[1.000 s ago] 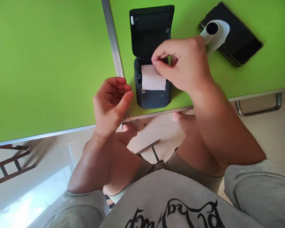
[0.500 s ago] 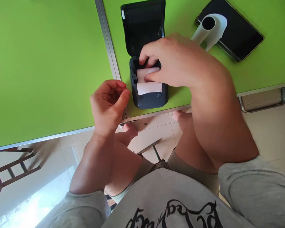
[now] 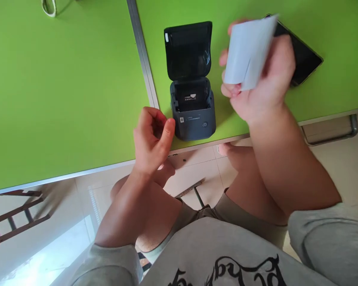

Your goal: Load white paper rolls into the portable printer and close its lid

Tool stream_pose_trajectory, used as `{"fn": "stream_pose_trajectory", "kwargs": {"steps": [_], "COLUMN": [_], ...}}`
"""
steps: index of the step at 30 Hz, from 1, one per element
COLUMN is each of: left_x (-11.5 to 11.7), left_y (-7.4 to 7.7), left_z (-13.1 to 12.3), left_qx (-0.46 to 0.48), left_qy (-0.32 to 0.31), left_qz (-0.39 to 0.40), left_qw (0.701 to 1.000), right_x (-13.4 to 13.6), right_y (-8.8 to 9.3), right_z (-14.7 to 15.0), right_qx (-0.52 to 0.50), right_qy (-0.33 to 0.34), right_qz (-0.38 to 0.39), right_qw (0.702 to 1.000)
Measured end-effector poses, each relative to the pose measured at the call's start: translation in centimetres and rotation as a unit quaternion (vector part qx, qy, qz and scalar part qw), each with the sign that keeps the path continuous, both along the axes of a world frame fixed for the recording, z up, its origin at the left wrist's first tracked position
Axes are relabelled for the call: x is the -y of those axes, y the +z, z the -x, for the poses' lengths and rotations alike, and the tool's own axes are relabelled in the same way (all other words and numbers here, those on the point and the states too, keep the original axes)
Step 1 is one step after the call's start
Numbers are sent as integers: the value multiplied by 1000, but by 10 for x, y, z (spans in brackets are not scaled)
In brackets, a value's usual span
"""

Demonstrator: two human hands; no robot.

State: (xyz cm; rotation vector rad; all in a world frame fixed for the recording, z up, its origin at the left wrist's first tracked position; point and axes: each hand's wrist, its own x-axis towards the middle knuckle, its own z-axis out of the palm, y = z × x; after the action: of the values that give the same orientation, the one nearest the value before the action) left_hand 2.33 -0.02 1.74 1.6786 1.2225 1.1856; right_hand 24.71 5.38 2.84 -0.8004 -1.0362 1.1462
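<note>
A small dark label printer [image 3: 193, 129] sits near the table's front edge with its lid [image 3: 188, 51] raised. Its paper bay shows bare, with a printed label on the inner wall. My right hand [image 3: 273, 75] is lifted to the right of the printer, its fingers curled around a white paper roll [image 3: 238, 53] whose loose end flares out; motion blurs it a little. Beside the printer's front left corner is my left hand [image 3: 153, 137], its fingers curled in and the thumb close to the index finger. I see nothing in it, and the thumb tip is at the printer's side.
A dark phone [image 3: 307, 59] lies behind my right hand, partly covered by it. A metal strip [image 3: 141, 55] divides the green table [image 3: 77, 99]. A white loop [image 3: 49, 8] shows at the top left. A wooden stool [image 3: 14, 216] stands on the floor at lower left.
My right hand has left the printer bay and moved right and up, now holding white paper. The paper has gone from the bay. The roll that stood by the phone no longer shows.
</note>
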Motion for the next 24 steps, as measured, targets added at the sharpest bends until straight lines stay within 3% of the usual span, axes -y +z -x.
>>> {"fn": "stream_pose_trajectory", "kwargs": {"steps": [3,6,9,13,16,24], "left_x": [1,1,0,0,0,0], "left_y": [1,6,8,8,8,6], "left_z": [-1,-2,-2,-2,-1,0], "left_qx": [-104,-137,-150,-172,-178,-154], "left_qy": [-21,-43,-52,-57,-54,-62], "left_qz": [-33,-38,-40,-43,-39,-45], "left_qw": [994,989,987,983,982,985], "right_x": [10,18,20,19,19,11], "right_y": [-17,-26,-28,-26,-28,-53], "right_z": [4,3,0,-4,-6,-9], "right_qx": [10,141,301,429,443,459], "right_qy": [-86,-165,-209,-199,-182,-179], "right_qz": [93,73,27,-18,-48,-37], "right_qw": [992,974,930,881,876,869]}}
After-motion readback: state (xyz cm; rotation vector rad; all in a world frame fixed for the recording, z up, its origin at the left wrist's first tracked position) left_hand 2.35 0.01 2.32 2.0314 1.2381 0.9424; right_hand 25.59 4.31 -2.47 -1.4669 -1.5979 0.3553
